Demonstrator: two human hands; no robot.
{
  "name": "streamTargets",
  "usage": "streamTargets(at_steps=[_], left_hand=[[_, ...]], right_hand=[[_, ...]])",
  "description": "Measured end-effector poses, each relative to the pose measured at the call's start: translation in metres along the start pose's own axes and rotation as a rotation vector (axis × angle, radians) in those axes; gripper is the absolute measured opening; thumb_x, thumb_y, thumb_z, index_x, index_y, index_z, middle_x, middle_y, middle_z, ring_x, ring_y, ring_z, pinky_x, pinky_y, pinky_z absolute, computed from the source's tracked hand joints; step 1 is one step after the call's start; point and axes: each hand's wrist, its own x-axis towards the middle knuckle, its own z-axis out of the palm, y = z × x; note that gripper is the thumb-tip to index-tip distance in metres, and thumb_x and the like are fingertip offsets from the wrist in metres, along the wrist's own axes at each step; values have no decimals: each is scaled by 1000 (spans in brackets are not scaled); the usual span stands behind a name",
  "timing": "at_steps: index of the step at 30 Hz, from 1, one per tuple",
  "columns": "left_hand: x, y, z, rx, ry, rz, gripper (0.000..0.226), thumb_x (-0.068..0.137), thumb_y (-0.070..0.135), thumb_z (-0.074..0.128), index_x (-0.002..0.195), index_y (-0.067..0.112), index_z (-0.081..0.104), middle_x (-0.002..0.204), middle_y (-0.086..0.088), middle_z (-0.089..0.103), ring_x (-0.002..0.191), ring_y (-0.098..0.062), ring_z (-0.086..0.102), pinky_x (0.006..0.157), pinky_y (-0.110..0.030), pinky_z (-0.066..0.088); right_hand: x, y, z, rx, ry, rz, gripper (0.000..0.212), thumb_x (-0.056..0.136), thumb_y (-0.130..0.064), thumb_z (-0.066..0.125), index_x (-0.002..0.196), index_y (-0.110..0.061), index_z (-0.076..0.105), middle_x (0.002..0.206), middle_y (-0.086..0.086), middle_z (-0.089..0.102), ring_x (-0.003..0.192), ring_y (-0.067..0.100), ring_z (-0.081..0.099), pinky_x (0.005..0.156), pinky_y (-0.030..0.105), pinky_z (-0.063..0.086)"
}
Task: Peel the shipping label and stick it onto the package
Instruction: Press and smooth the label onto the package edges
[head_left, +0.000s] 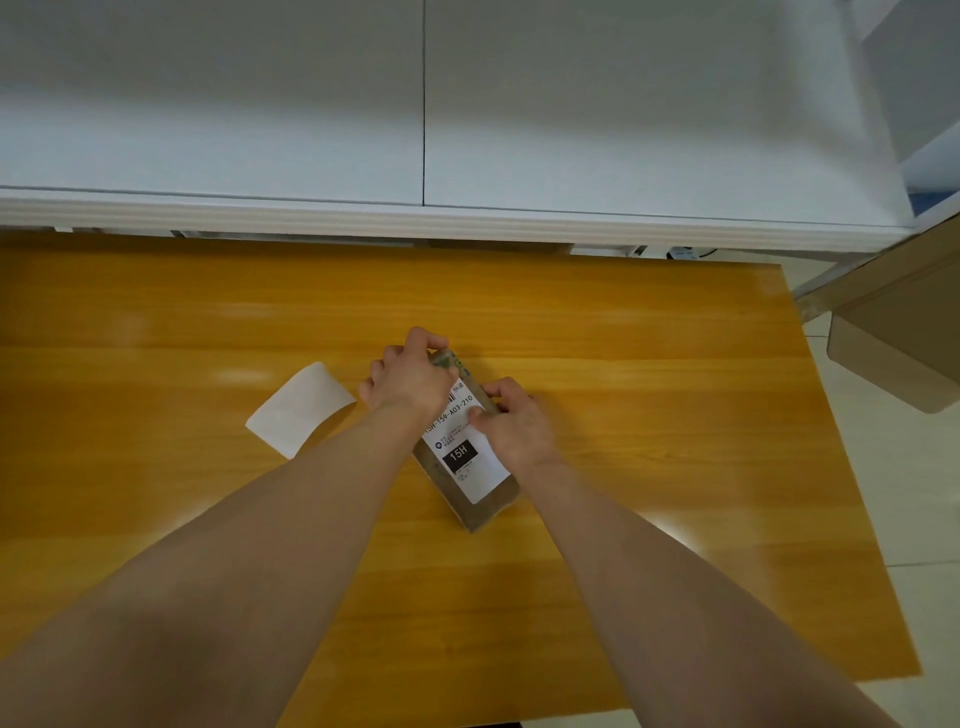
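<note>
Label is peeled and already on the box - task looks nearly done.

The package (451, 498), a small brown carton, lies flat on the yellow wooden worktop (208, 322), roughly centre, turned at an angle with its near end toward the person. The shipping label (470, 462) sits on its top face and covers most of it. The near part, with the black "15H" block, looks flat; the far part is hidden under the hands, so I can't tell whether it is fully stuck.

Left hand (410, 382): at the far end of the package, fingers curled over that end, holding it steady.

Right hand (511, 423): on the right edge of the package, fingers wrapped over the side, thumb lying on the label surface around the printed code line - reads as pressing it down.

The backing sheet (301, 410), blank white with one edge curling up, lies on the worktop left of the package, apart from it and touched by neither hand.

Judgement: peeling is finished and the label is placed. What's left is smoothing the far half and the edges, then letting go. Main risk is a crease or a lifted corner under the hands.

Behind the worktop is a white cabinet top (311, 104); a cardboard box (893, 343) sits off the right edge.
</note>
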Motion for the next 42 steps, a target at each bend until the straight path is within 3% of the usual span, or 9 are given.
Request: streamTargets(at_steps=[2,7,13,16,20,25,32,37,42], left_hand=[[1,2,1,-6,7,-17,30,89,34,58,117,42,49,127,-3,52,124,-30,41,101,-44,26],[0,2,0,17,-8,6,32,87,37,58,117,42,47,129,-4,50,125,-30,40,101,-45,26],[-9,-5,-16,68,-217,103,95,66,44,81,140,53,23,146,-4,34,136,-31,28,105,-50,22],[-13,-5,-19,132,-256,150,109,57,51,85,143,58,17,152,-2,27,141,-32,20,108,-51,19],[-14,-6,-16,242,-239,196,109,55,61,82,144,56,19,153,-2,25,143,-30,16,110,-50,18],[-13,-5,-10,289,-196,189,101,55,57,82,139,55,26,147,-3,33,139,-30,23,107,-48,21],[-10,-5,-6,290,-185,189,86,62,56,80,133,53,31,138,-1,41,133,-29,29,103,-48,24],[-10,-5,-5,297,-175,194,86,62,56,80,133,52,31,139,-1,42,133,-28,31,103,-48,24],[-11,-6,-5,320,-160,209,95,61,60,78,140,51,26,144,-3,39,137,-29,28,108,-50,20]], right_hand=[[1,0,0,42,-7,13,17,71,-42,65,86,-47,58,106,5,66,88,24,69,77,46,59],[-6,-10,-9,135,-31,37,16,82,-21,68,95,-27,63,95,1,71,83,24,69,71,38,54],[-17,-16,-22,102,-55,28,19,96,-31,57,111,-22,64,94,1,70,79,19,66,69,31,52],[-27,-13,-27,16,-37,-8,25,99,-36,49,115,-23,63,93,-1,69,74,13,62,62,28,48],[-38,-1,-27,22,-64,-28,32,98,-35,56,126,-20,59,100,-5,65,80,7,60,61,21,46],[-40,8,-20,45,-73,-56,24,91,-30,66,115,-26,61,109,5,68,92,20,68,67,26,53],[-39,9,-21,197,-52,11,26,95,-15,61,119,-21,67,104,5,73,90,24,69,77,37,56],[-38,11,-18,240,-27,35,33,96,-10,57,126,-21,67,111,6,73,98,23,67,84,35,54],[-39,10,-24,207,-74,22,31,100,-17,52,128,-25,64,106,-1,71,85,10,64,72,25,52]])
